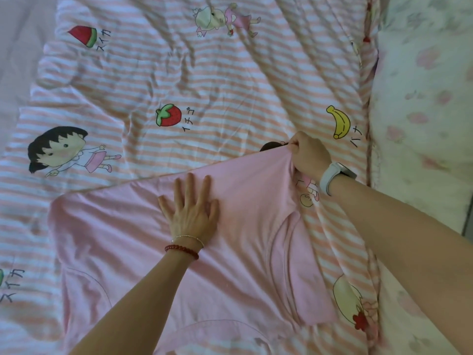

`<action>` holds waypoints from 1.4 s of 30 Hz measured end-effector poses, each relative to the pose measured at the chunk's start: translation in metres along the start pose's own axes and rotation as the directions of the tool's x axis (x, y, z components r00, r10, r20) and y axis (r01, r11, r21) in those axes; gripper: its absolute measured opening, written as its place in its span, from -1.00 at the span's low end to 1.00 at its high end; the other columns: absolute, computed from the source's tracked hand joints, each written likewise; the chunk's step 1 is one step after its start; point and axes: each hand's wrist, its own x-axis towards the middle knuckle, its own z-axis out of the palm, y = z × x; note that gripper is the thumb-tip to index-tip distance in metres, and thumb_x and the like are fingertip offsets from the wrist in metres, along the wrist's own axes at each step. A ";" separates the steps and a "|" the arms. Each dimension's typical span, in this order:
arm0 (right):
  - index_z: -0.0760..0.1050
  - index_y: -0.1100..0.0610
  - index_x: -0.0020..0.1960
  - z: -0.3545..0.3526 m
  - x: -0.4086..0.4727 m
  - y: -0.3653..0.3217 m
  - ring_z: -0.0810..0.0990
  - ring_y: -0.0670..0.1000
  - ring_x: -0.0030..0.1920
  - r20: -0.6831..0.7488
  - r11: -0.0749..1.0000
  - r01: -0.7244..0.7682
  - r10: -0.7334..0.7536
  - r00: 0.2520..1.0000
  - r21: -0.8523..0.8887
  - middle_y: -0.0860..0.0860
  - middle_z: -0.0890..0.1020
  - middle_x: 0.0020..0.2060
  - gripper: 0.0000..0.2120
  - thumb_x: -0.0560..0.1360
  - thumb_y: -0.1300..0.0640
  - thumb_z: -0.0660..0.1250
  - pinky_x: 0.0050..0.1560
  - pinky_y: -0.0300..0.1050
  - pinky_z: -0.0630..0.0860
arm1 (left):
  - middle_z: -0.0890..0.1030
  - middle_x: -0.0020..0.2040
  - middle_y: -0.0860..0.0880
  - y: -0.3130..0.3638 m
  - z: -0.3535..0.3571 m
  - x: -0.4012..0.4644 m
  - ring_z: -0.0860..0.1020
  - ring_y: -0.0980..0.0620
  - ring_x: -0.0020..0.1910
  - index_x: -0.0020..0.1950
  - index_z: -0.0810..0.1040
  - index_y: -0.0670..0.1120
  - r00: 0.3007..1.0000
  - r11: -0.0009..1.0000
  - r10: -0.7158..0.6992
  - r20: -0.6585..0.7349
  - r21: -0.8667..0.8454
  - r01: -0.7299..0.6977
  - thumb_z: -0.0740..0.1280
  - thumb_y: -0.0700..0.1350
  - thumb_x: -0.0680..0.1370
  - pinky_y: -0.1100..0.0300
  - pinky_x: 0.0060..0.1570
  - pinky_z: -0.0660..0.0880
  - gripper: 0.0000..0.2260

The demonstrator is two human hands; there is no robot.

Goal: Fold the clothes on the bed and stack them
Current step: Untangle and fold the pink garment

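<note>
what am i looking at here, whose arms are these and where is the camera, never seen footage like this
There is no machine here. One wide-angle camera sits on a person's head and looks forward and down, so the two arms are the wearer's own. They lean over a bed covered by a pink striped quilt printed with cartoon figures and fruit. A plain pink garment lies spread on it, to be folded. The left hand, with bracelets at the wrist, presses flat on the cloth with straight fingers. The right hand, with a watch at the wrist, pinches the garment's far corner and lifts it. A flowered pillow lies at the right edge.
</note>
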 end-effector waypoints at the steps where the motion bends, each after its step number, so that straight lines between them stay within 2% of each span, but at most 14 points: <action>1: 0.40 0.13 -0.06 0.001 -0.001 0.000 0.48 0.14 -0.09 -0.010 1.000 -0.014 0.014 1.000 0.013 0.12 0.57 -0.05 -0.89 0.54 0.27 0.12 -0.18 -0.07 0.37 | -0.12 0.55 0.06 0.001 0.000 0.001 -0.17 -0.05 0.51 0.48 -0.15 0.26 1.000 1.000 0.000 0.006 0.009 0.000 0.00 0.18 0.57 -0.27 0.36 -0.24 -0.48; 4: 0.47 0.22 0.07 0.006 -0.012 -0.002 0.51 0.17 0.04 -0.022 0.977 -0.069 0.075 0.997 0.200 0.14 0.57 0.02 -0.79 0.54 0.31 0.10 -0.06 -0.09 0.42 | -0.13 0.55 0.04 0.004 -0.004 0.001 -0.18 -0.06 0.51 0.49 -0.13 0.23 1.000 1.000 -0.009 0.026 0.007 0.008 0.02 0.16 0.57 -0.29 0.35 -0.23 -0.47; 8: 0.45 0.20 0.21 0.008 -0.057 0.006 0.53 0.08 0.00 -0.114 0.936 -0.045 0.090 0.989 0.350 0.03 0.59 -0.05 -0.72 0.58 0.07 0.18 -0.07 -0.13 0.41 | -0.06 0.55 -0.04 0.011 -0.010 -0.020 -0.15 -0.13 0.51 0.51 -0.06 0.15 0.999 0.997 0.035 -0.037 -0.074 -0.038 0.04 0.10 0.57 -0.31 0.33 -0.27 -0.47; 11: 0.47 0.10 0.09 0.017 -0.106 0.014 0.51 0.01 -0.14 -0.046 0.947 -0.116 0.136 0.990 0.300 -0.20 0.47 -0.27 -0.70 0.50 -0.09 0.27 -0.22 -0.16 0.33 | 0.20 0.49 -0.14 0.025 -0.004 -0.060 0.12 -0.25 0.47 0.48 0.17 0.06 0.968 0.972 0.234 -0.093 0.008 -0.235 0.01 0.13 0.51 -0.36 0.29 -0.13 -0.47; 14: 0.44 0.14 0.01 0.031 -0.137 0.019 0.54 0.13 -0.10 0.037 0.978 -0.191 0.188 0.981 0.082 -0.02 0.56 -0.18 -0.71 0.51 -0.09 0.24 -0.24 -0.09 0.39 | 0.33 0.43 -0.17 0.034 0.011 -0.095 0.28 -0.30 0.39 0.42 0.33 0.03 0.939 0.936 0.344 -0.013 0.081 -0.342 0.07 0.17 0.48 -0.43 0.23 0.05 -0.47; 17: 0.42 0.16 -0.04 0.036 -0.148 0.017 0.51 0.15 -0.13 0.037 0.968 -0.242 0.240 0.970 0.067 0.05 0.56 -0.18 -0.70 0.52 -0.09 0.18 -0.24 -0.09 0.36 | 0.27 0.47 -0.14 0.034 0.023 -0.102 0.22 -0.28 0.43 0.44 0.29 0.06 0.946 0.940 0.311 0.086 0.120 -0.320 0.05 0.26 0.48 -0.43 0.25 0.05 -0.42; 21: 0.36 0.09 -0.25 0.033 -0.150 0.011 0.48 0.07 -0.22 0.187 0.901 -0.355 0.315 0.931 0.250 -0.04 0.48 -0.32 -0.67 0.46 -0.17 0.20 -0.25 -0.11 0.36 | -0.07 0.55 -0.04 0.034 0.027 -0.093 -0.14 -0.18 0.50 0.51 -0.01 0.17 0.949 0.954 0.251 0.189 0.116 -0.275 0.06 0.32 0.49 -0.35 0.32 -0.19 -0.37; 23: 0.31 0.02 -0.29 0.031 -0.153 0.008 0.46 0.01 -0.26 0.249 0.852 -0.382 0.307 0.919 0.358 -0.08 0.44 -0.35 -0.72 0.46 -0.14 0.22 -0.29 -0.13 0.33 | -0.03 0.55 -0.06 0.034 0.018 -0.098 -0.11 -0.19 0.51 0.51 0.01 0.16 0.946 0.953 0.277 0.168 0.080 -0.293 0.03 0.33 0.49 -0.35 0.33 -0.18 -0.37; 26: 0.42 0.09 0.09 0.029 -0.160 0.007 0.50 -0.03 -0.11 0.297 0.802 -0.376 0.258 0.919 0.465 -0.01 0.52 -0.09 -0.76 0.52 -0.03 0.20 -0.14 -0.14 0.39 | 0.25 0.46 -0.18 0.023 0.003 -0.120 0.18 -0.28 0.44 0.45 0.29 0.03 0.964 0.963 0.267 0.014 -0.035 -0.266 0.07 0.25 0.47 -0.36 0.29 -0.03 -0.41; 28: 0.38 0.14 0.17 0.028 -0.166 0.006 0.49 0.08 -0.01 0.233 0.857 -0.321 0.243 0.941 0.402 0.05 0.51 -0.03 -0.73 0.55 0.02 0.15 -0.08 -0.07 0.41 | 0.29 0.43 -0.23 0.006 0.004 -0.141 0.24 -0.28 0.42 0.40 0.37 -0.05 0.984 0.977 0.166 -0.065 -0.121 -0.173 0.14 0.15 0.48 -0.31 0.30 0.03 -0.46; 32: 0.41 0.20 0.26 0.028 -0.200 -0.002 0.44 0.19 0.07 -0.177 1.000 -0.014 0.019 0.984 0.028 0.14 0.51 0.04 -0.67 0.51 0.19 0.23 0.00 0.04 0.38 | 0.14 0.49 -0.20 -0.040 0.016 -0.181 0.08 -0.20 0.48 0.43 0.30 -0.10 0.973 0.921 -0.232 0.001 -0.323 0.220 0.32 -0.13 0.50 -0.22 0.41 -0.02 -0.49; 35: 0.49 0.28 0.09 0.051 -0.249 -0.016 0.49 0.23 -0.06 -0.165 0.988 0.145 -0.153 0.974 -0.061 0.18 0.54 -0.07 -0.76 0.43 0.27 0.34 -0.11 0.06 0.40 | 0.12 0.49 -0.20 -0.067 0.017 -0.198 0.07 -0.18 0.47 0.46 0.23 -0.13 0.891 0.818 -0.453 0.022 -0.387 0.425 0.31 -0.14 0.52 -0.15 0.41 0.00 -0.46; 40: 0.44 0.22 0.17 0.087 -0.295 -0.017 0.43 0.16 0.08 0.022 0.988 -0.154 0.154 0.988 0.002 0.12 0.51 0.01 -0.70 0.50 0.09 0.28 0.08 0.03 0.32 | 0.36 0.38 -0.18 -0.106 0.015 -0.203 0.28 -0.18 0.37 0.43 0.27 -0.11 0.560 0.387 -0.786 0.264 -0.497 0.777 0.29 -0.01 0.52 -0.11 0.33 0.19 -0.49; 42: 0.46 0.17 0.08 0.091 -0.298 -0.014 0.45 0.13 0.04 0.036 0.974 -0.224 0.223 0.974 0.021 0.07 0.53 -0.06 -0.77 0.52 0.04 0.25 0.11 0.05 0.33 | 0.56 0.10 -0.20 -0.121 0.015 -0.208 0.46 -0.20 0.13 0.18 0.48 -0.17 0.592 0.387 -0.753 0.287 -0.535 0.751 0.26 0.03 0.52 -0.07 0.20 0.35 -0.66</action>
